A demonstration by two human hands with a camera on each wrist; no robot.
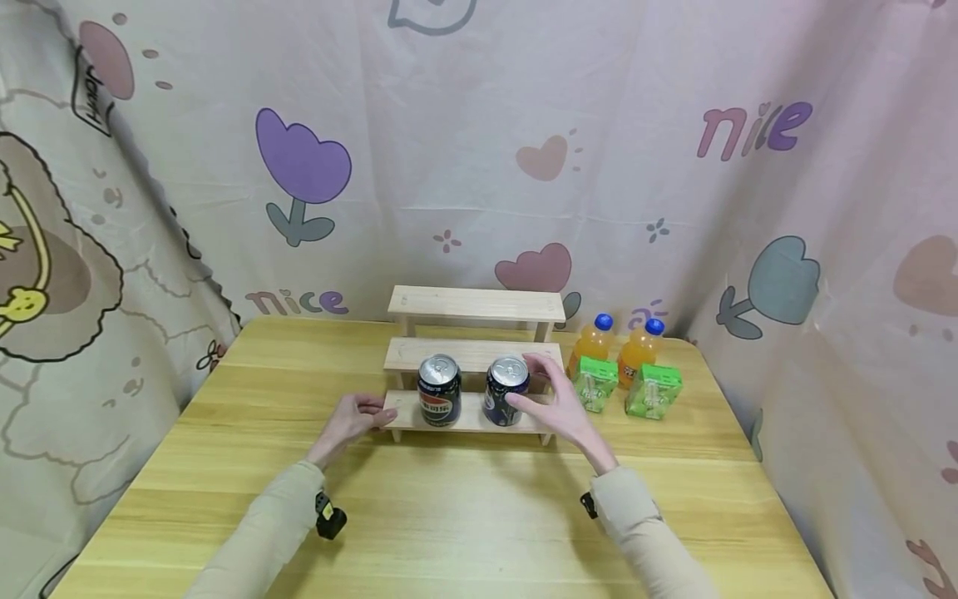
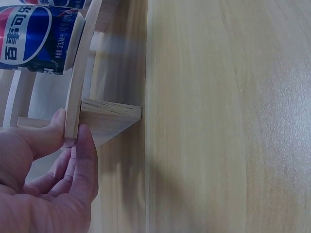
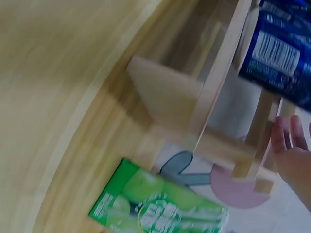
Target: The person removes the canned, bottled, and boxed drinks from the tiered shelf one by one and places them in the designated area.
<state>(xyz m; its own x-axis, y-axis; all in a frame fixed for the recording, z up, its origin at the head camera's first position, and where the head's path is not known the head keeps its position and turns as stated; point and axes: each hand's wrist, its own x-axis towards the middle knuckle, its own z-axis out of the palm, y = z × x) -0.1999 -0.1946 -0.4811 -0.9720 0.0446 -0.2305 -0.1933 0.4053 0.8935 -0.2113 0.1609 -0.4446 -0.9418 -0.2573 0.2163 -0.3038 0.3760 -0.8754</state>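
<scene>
Pinches left end of wooden rack at bottom step, between thumb and fingers of left hand. Holds right hand, fingers spread, beside right can; cannot tell whether touching. On bottom step: left can and right can, upright, apart. Right of rack: two orange bottles behind two green cartons.

We've got a wood-grain table, pale fabric on three sides — printed tulips, hearts — and soft glare on the wood.
</scene>
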